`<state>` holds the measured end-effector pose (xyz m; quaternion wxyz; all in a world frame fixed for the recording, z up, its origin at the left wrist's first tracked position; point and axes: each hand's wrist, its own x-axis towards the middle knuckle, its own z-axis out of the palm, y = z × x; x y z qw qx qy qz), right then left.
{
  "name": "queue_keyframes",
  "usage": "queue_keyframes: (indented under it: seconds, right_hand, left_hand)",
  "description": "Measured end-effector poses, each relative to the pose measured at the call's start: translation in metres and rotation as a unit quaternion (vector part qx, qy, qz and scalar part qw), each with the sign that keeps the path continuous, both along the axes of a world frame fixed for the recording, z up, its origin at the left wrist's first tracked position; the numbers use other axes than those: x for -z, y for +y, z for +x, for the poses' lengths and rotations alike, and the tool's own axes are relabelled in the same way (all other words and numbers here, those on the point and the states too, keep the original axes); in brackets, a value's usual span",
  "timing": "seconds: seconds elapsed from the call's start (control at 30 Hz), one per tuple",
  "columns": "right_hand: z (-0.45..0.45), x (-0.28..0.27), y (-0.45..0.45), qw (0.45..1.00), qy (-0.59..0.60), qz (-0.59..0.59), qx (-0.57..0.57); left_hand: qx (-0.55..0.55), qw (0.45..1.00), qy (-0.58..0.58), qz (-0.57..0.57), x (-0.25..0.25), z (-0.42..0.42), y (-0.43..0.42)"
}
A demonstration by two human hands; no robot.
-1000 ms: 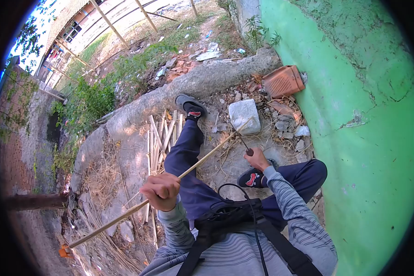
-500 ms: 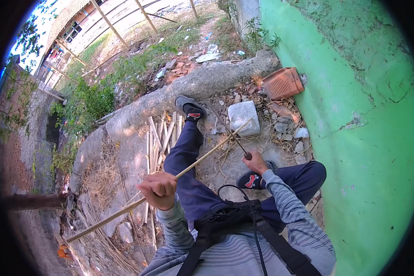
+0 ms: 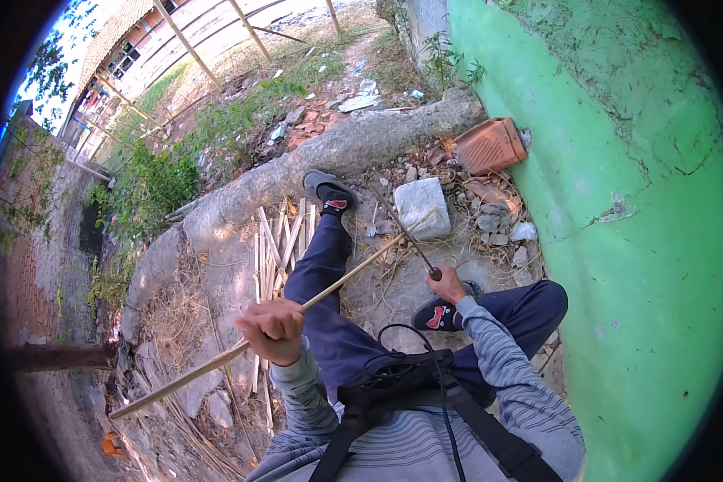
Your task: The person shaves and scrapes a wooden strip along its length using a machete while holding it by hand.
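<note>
Left hand (image 3: 271,328) first, as the head camera sees it: it is a bit farther from the white stone (image 3: 426,201) than it was a second ago. The long stick (image 3: 353,271) has slid back a little with it. An orange thing (image 3: 112,444) that showed at the stick's back end then is now apart from that end. The knife (image 3: 392,217) has changed too. Its tip was close by the stone, and now it reaches farther left, nearer the shoe on the left foot (image 3: 333,197).

The left hand is closed in a fist around the stick, knuckles up. From this hand one end of the stick runs back to the left, and the other runs ahead to the right and ends over the stone. Whether it touches the stone is hard to see.

The right hand (image 3: 450,285) is wrapped around the knife's dark handle (image 3: 435,274). Just ahead of this hand, the blade crosses the stick. It cannot be told if they touch.

Ahead of the left hand, a pile of thin sticks (image 3: 277,245) lies on the ground. The stone sits ahead of the right hand, with an orange clay block (image 3: 490,146) farther on. A green wall (image 3: 602,201) stands to the right of that hand.
</note>
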<state>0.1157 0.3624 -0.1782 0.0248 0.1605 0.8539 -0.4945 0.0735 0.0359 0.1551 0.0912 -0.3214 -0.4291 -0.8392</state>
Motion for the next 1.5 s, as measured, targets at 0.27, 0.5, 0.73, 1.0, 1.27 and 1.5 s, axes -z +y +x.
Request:
queue_keyframes:
  seconds: [0.27,0.5,0.73,1.0,1.27,1.5]
  right_hand:
    - [-0.015,0.052,0.03,0.993,-0.067,0.028,0.088]
    - [-0.002,0.014,0.004,0.999,-0.025,-0.011,0.022]
    - [-0.04,0.084,0.047,0.973,-0.181,-0.042,0.138]
    - [-0.009,0.082,0.009,0.991,-0.016,0.036,0.129]
    - [-0.025,0.103,0.037,0.929,-0.217,-0.21,0.211]
    - [0.002,0.089,0.013,0.976,-0.102,-0.12,0.149]
  left_hand:
    - [-0.008,1.0,-0.001,0.004,-0.002,-0.003,0.0]
    - [-0.001,0.999,-0.027,0.018,-0.003,-0.016,-0.007]
    - [0.009,1.0,-0.027,0.01,-0.005,-0.02,-0.005]
    - [0.003,0.998,-0.051,0.027,-0.005,-0.028,-0.008]
    - [-0.004,0.999,-0.033,0.018,-0.005,-0.023,-0.005]
    - [-0.011,0.999,-0.041,0.019,-0.003,-0.022,-0.007]
